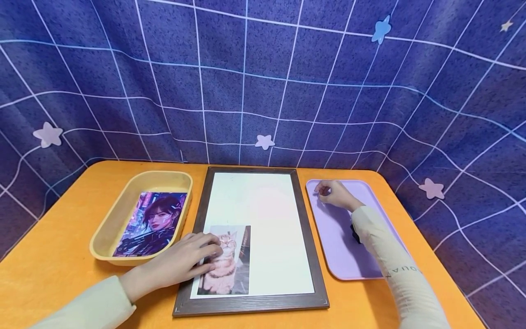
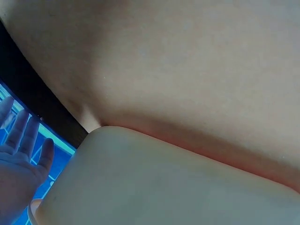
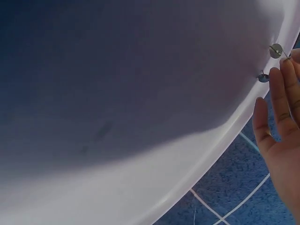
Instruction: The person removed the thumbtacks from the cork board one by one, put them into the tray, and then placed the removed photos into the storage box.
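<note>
My left hand [image 1: 193, 258] rests with extended fingers on a cat picture [image 1: 222, 281], holding it flat at the lower left of a white board [image 1: 267, 219] with a dark frame [image 1: 255, 305]. In the left wrist view, the left hand [image 2: 21, 159] shows fingers spread. Over the far left corner of a purple tray [image 1: 341, 260], my right hand [image 1: 334, 194] pinches a tiny thin item by thumb and index finger. It looks like a thumbtack's pin. Beside those fingertips in the right wrist view lie metal thumbtacks, one thumbtack [image 3: 275, 50] higher and another thumbtack [image 3: 263, 77] lower.
A yellow basin [image 1: 96, 244] stands left of the frame, with an illustrated portrait print [image 1: 154, 226] inside. A small black object [image 1: 355, 234] lies on the tray, partly hidden by the right sleeve [image 1: 382, 246]. Behind the orange table [image 1: 41, 269] hangs a blue grid curtain [image 1: 222, 91].
</note>
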Motion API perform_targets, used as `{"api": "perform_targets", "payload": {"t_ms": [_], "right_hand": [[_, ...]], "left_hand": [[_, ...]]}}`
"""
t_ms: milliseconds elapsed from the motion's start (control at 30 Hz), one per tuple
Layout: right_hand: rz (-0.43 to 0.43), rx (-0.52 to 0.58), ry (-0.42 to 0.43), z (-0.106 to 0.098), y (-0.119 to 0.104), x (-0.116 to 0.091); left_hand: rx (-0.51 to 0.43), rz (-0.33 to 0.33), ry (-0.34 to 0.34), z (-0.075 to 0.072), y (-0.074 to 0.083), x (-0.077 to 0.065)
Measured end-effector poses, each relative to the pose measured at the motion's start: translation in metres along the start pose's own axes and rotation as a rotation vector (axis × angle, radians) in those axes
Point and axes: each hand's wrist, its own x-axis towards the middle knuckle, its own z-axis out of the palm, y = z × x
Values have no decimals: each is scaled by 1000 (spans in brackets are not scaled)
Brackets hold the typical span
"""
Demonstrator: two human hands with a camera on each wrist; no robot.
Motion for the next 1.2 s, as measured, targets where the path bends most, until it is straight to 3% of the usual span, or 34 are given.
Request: {"api": "perform_targets", "payload": {"t_ms": [300,700,1200], "right_hand": [[31,2,-33,1,2,2],[30,0,-48,1,0,5],[-89,-66,-25,3,-21,17]], "left_hand": [[10,27,38,3,-2,0],[-3,8,18,1,-1,-1],[-6,6,11,1,-1,0]]}}
